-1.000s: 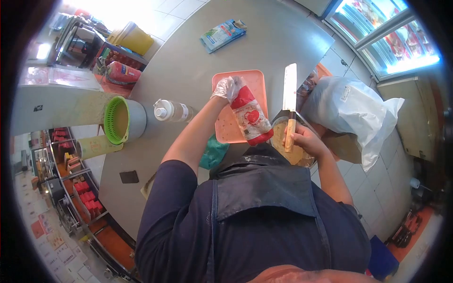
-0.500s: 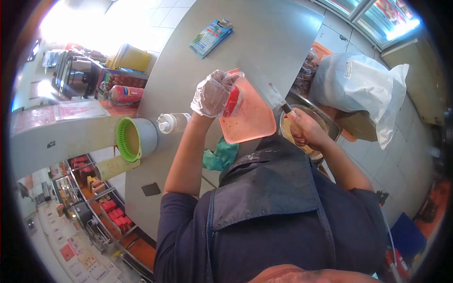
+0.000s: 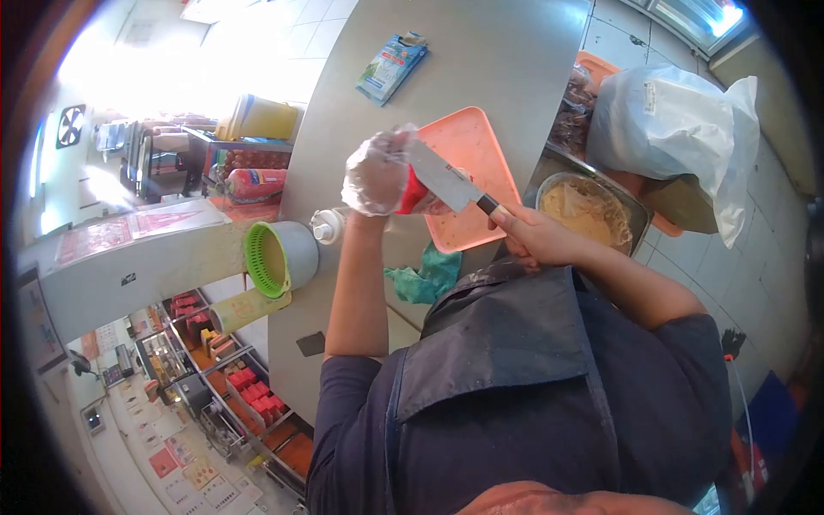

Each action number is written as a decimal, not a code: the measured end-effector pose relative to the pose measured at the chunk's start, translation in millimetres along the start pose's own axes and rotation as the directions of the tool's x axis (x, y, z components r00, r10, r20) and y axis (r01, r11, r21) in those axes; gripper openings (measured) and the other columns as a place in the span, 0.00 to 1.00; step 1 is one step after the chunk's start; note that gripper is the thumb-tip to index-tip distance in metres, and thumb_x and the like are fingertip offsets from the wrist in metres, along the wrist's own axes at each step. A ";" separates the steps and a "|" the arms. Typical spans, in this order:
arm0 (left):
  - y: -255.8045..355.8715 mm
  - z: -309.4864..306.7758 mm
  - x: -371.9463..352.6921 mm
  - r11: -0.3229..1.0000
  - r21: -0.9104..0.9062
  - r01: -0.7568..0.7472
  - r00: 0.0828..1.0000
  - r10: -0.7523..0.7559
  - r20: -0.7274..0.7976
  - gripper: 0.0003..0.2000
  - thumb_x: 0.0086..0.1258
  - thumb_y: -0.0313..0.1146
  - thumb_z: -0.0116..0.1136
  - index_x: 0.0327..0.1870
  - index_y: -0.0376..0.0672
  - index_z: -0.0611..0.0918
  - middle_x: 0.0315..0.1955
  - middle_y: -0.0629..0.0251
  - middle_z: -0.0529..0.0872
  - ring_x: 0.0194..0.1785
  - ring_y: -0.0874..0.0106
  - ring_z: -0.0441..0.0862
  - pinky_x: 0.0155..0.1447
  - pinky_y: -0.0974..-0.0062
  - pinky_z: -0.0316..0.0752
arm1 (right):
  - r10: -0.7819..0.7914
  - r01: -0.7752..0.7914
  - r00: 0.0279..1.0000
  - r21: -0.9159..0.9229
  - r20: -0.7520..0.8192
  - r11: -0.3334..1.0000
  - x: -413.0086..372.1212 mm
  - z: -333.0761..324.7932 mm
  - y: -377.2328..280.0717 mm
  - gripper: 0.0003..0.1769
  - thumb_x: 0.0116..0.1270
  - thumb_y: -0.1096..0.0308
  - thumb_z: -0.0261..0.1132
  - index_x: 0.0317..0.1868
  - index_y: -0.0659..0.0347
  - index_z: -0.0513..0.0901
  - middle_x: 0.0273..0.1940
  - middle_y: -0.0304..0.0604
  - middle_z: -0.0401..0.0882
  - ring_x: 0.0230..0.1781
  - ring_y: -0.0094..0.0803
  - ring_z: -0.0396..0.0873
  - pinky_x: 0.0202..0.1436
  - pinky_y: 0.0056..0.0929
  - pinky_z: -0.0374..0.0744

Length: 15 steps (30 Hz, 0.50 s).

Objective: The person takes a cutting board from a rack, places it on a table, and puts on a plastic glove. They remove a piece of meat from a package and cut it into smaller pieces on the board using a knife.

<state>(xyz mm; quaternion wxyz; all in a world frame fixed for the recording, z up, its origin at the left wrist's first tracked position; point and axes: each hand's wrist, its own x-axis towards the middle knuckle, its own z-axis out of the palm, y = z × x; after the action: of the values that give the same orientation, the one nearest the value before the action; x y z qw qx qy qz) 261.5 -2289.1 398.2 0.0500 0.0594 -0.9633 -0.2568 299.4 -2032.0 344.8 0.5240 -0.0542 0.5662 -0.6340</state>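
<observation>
My left hand (image 3: 375,174), in a clear plastic glove, grips a red and white packet (image 3: 415,195) and holds it up over the orange cutting board (image 3: 475,146). My right hand (image 3: 529,235) holds a knife (image 3: 443,177) by its handle. The blade points left and its tip lies against the top of the packet, close to my left fingers. Most of the packet is hidden behind the glove and the blade.
A metal bowl of pale yellow food (image 3: 586,211) sits right of the board, beside a big white plastic bag (image 3: 678,129). A green cloth (image 3: 426,279), a squeeze bottle (image 3: 329,227), a grey pot with a green strainer (image 3: 279,256) and a blue packet (image 3: 390,67) lie on the grey counter (image 3: 481,51).
The knife swung from upright beside the bowl to lying across the packet's top. My left hand lifted the packet off the board and turned it end-on.
</observation>
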 end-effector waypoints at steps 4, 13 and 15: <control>24.4 41.1 -10.2 0.781 0.475 -0.406 0.870 0.171 0.462 0.15 0.65 0.35 0.58 0.52 0.46 0.85 0.43 0.62 0.89 0.47 0.61 0.86 0.52 0.66 0.81 | -0.046 0.020 0.987 -0.167 -0.157 0.986 14.5 16.8 -3.6 0.20 0.84 0.50 0.45 0.52 0.59 0.70 0.21 0.32 0.64 0.16 0.22 0.67 0.18 0.27 0.69; 5.7 35.4 4.3 0.825 0.288 -0.486 0.873 0.442 0.207 0.12 0.75 0.40 0.54 0.39 0.44 0.87 0.34 0.53 0.88 0.37 0.51 0.85 0.42 0.58 0.81 | -0.154 0.108 0.980 -0.306 -0.130 0.946 3.3 11.0 -0.2 0.19 0.83 0.52 0.46 0.57 0.59 0.71 0.22 0.33 0.67 0.16 0.24 0.68 0.20 0.28 0.70; 9.2 40.3 5.7 0.854 0.262 -0.450 0.880 0.375 0.291 0.10 0.75 0.39 0.56 0.39 0.46 0.87 0.36 0.56 0.88 0.36 0.54 0.86 0.41 0.60 0.81 | -0.126 0.077 0.986 -0.368 -0.111 0.927 4.1 5.6 -16.4 0.22 0.83 0.51 0.45 0.60 0.61 0.71 0.32 0.41 0.72 0.29 0.31 0.72 0.34 0.32 0.71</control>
<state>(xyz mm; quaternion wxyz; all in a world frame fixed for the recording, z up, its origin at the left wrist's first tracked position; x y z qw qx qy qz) 250.0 -2262.2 368.4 -0.0175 -0.1727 -0.9812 -0.0845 291.4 -2041.8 357.3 0.4327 -0.1368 0.7032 -0.5474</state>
